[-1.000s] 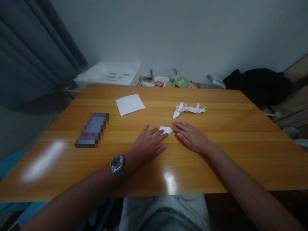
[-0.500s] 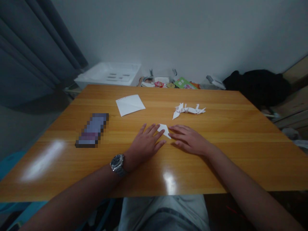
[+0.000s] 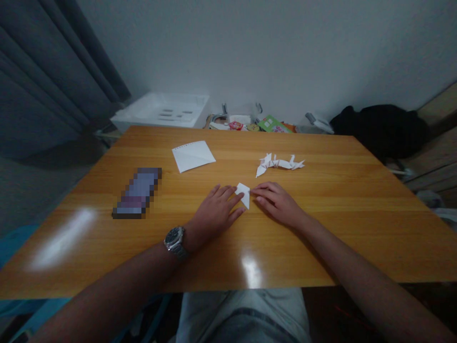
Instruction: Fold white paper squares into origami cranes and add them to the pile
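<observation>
A small folded piece of white paper lies on the wooden table, between my left hand and my right hand. Both hands rest low, with fingers spread. Their fingertips are at the paper's edges, and neither clearly grips it. A steel wristwatch sits on my left wrist. Beyond my right hand lies a white folded-paper chain with several points. A flat white paper sheet lies farther left.
A pixelated flat object lies at the table's left. Past the far edge stand a white plastic tray, assorted packets and a green booklet. A black cloth bundle sits to the far right, and a dark curtain hangs left.
The small paper has turned and now points toward me. My right hand has shifted slightly left and up the table, its fingers curling nearer the paper.
</observation>
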A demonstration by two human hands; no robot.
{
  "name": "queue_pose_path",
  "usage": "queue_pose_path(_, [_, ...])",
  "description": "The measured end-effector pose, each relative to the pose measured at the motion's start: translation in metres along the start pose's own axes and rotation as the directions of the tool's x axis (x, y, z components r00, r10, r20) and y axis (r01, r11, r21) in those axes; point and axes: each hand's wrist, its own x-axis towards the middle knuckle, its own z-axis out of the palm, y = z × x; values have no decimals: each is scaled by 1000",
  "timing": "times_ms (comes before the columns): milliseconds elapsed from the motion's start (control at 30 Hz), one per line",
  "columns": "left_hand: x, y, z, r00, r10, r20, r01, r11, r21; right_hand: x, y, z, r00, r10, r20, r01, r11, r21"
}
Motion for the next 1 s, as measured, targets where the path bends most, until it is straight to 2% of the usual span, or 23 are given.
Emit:
queue_pose_path(233, [-1, 0, 2, 1000, 28, -2, -28, 999, -35, 17, -1, 8, 986, 164, 0, -164, 985, -58])
queue_pose_path(433, [0, -4, 4, 1000, 22, -6, -23, 998, -65, 23, -2, 19, 974, 223, -34, -224, 975, -13])
queue_pose_path(700, [5, -6, -2, 984, -152, -96, 137, 979, -149, 18, -4, 28, 959, 269, -90, -268, 963, 17])
queue_pose_path(833, [7, -10, 4, 977, -177, -121, 153, 971, -186, 18, -7, 26, 949, 303, -84, -291, 949, 124])
queue_pose_path(1000, [11, -7, 3, 979, -161, -128, 111, 938, -328, 18, -10, 29, 931, 361, -53, -303, 847, 437])
